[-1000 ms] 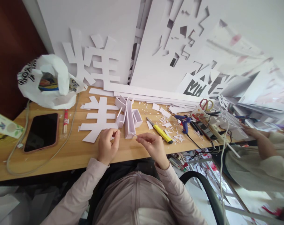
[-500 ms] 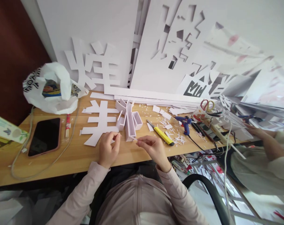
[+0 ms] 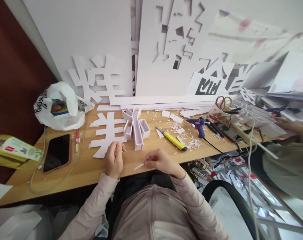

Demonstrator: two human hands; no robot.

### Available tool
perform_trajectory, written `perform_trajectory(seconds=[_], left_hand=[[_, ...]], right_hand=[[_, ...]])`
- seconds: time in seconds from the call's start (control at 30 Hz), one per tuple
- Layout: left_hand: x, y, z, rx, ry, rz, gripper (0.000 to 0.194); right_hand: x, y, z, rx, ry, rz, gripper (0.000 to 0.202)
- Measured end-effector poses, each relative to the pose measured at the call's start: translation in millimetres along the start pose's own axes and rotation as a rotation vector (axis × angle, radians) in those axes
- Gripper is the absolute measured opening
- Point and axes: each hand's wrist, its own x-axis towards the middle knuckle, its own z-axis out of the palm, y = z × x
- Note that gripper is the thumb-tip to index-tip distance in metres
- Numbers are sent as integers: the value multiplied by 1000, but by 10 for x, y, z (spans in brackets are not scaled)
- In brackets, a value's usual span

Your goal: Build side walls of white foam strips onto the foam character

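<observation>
My right hand (image 3: 161, 162) pinches a thin white strip (image 3: 138, 166), which points left above the table's front edge. Curled fingers close my left hand (image 3: 114, 159) beside the lower end of a flat white cut-out character (image 3: 109, 133); what its fingers hold, if anything, is too small to make out. Just beyond both hands a white walled shape (image 3: 138, 135) made of upright strips stands on the table, touched by neither. To its right lie a yellow cutter (image 3: 175, 141) with its blade out and a blue glue gun (image 3: 198, 126).
A phone (image 3: 57, 153), a plastic bag (image 3: 60, 116) and a yellow carton (image 3: 14, 151) are at the left. White scraps (image 3: 178, 128) lie behind the cutter. Scissors stand in a cup (image 3: 215, 112). Another person's hand (image 3: 288, 125) is at the far right. Large white boards (image 3: 91, 26) lean behind.
My right hand has moved down and away from the white walled shape, with the strip in its fingers. My left hand remains closed near the cut-out. The whole view has shifted slightly.
</observation>
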Motion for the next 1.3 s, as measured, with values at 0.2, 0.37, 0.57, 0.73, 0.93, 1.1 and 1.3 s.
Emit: perform_trajectory(seconds=[0.2,0.37,0.57,0.73,0.93,1.1,1.3], left_hand=[[11,-2,-15,-19,1,31,37],[24,6,-14,-6,27,75,35],[24,42,11,60,36,165,13],[33,259,17,276,-49,429,28],[62,516,9,358,-105,445,25],[137,612,-10,609,-305,543,18],[307,663,6,765,-470,591,16]], right_hand=[[-218,-37,-305,358,-365,-55,21],[-352,44,-779,857,-113,-431,12],[-367,129,-1072,1397,284,-537,22],[-337,68,-1002,1222,436,-452,14],[-225,49,-884,1051,355,-428,26],[-35,233,-706,1219,183,-315,30],[59,373,-554,1082,278,-226,39]])
